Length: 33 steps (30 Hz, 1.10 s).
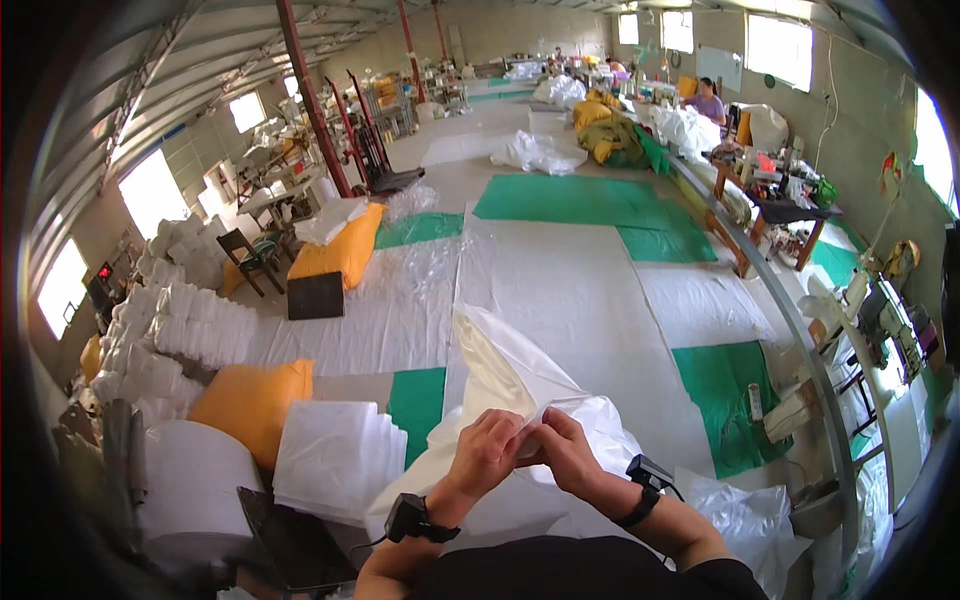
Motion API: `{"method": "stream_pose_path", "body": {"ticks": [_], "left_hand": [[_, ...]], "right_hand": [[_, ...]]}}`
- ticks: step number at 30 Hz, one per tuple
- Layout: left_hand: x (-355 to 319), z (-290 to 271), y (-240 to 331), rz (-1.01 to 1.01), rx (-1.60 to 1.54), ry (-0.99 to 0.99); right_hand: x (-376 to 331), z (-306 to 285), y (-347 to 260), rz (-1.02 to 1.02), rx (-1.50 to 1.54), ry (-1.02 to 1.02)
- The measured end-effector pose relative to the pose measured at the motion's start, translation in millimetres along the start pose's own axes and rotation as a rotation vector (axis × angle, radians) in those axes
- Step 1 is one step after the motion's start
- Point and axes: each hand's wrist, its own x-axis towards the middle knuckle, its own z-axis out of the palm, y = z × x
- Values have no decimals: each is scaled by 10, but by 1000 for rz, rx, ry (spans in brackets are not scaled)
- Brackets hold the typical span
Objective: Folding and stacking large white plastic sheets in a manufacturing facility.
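Observation:
Both hands meet in front of my body on a thin, glossy white plastic sheet [500, 352]. My left hand [484, 450] is closed, its fingers pinching the sheet's edge. Right beside it, my right hand [562, 446] is closed on the same edge, thumb and fingertips pressed together. The fingertips of the two hands nearly touch. From there the sheet rises to a loose point beyond the hands and spreads in folds on both sides and below. Exactly how the edge lies between the fingers is hidden.
At the left are a stack of folded white sheets [335, 455], an orange sack [255, 405] and a large white roll [195, 480]. A grey rail [790, 300] curves along the right, near a sewing machine [885, 320]. Farther off, a person [708, 102] sits by white material.

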Motion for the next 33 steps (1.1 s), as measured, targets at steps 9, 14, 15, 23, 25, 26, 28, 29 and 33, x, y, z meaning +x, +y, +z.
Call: {"method": "stream_pose_path", "body": {"ticks": [9,14,15,23,25,26,28,29,33], "left_hand": [[-963,321,-117,-123,3,-434],[-1329,353,-75,-67,44,-520],[-1336,386,-66,-28,15,-550],[-1378,399,-7,-16,37,-609],[-1436,464,-38,7,33,-548],[-1531,473,-26,17,30,-484],[-1606,420,-54,-8,77,-499],[-1628,385,-76,-24,75,-522],[-1591,210,55,-131,45,-630]], "right_hand": [[-72,-683,610,3,-945,-56],[178,-792,52,-188,-1579,74],[308,-855,50,-320,-1702,28],[713,-92,1008,-652,-2171,-440],[789,-131,1268,-732,-2383,-276],[839,-114,1444,-811,-2581,-108],[1038,-88,1436,-763,-2356,-65],[1098,-44,1190,-411,-2144,-243],[1730,-869,1080,-171,-1809,-155]]}}
